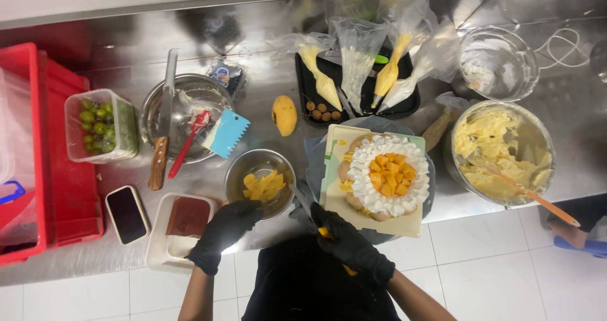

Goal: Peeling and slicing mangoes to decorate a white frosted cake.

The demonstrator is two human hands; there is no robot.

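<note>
The right hand [351,245], in a black glove, is closed around a piece of yellow mango [326,234] and what looks like the handle of a thin metal knife [302,201], whose blade points toward 11 o'clock. The left hand [222,232], also black-gloved, is curled with its fingers bent; whether it grips anything cannot be told. It sits at the 6 o'clock edge of a small round steel bowl of mango slices [260,182].

Just at 1 o'clock from the right hand stands a round cake ringed with white cream and topped with mango cubes [387,177], set on a pale square board [335,194]. At 9 o'clock from the left hand lies a white rectangular tub with dark red contents [183,223], and beyond it a black phone [126,214].

Farther out, at 12 o'clock from the small bowl, a whole yellow mango [284,115] lies on the steel counter [265,100]. At 10 o'clock a larger steel bowl [190,115] holds a red spatula [188,141], with a wooden-handled long knife [162,122] across its rim and a blue toothed scraper [227,133] beside it. A clear box of green grapes [101,126] and a red plastic crate [44,157] stand at the far 9 o'clock side. Behind the cake, a black tray [404,106] carries several clear piping bags [357,59]. At 3 o'clock, a big steel bowl of pale yellow cream [499,153] holds a wooden spatula [531,194].
</note>
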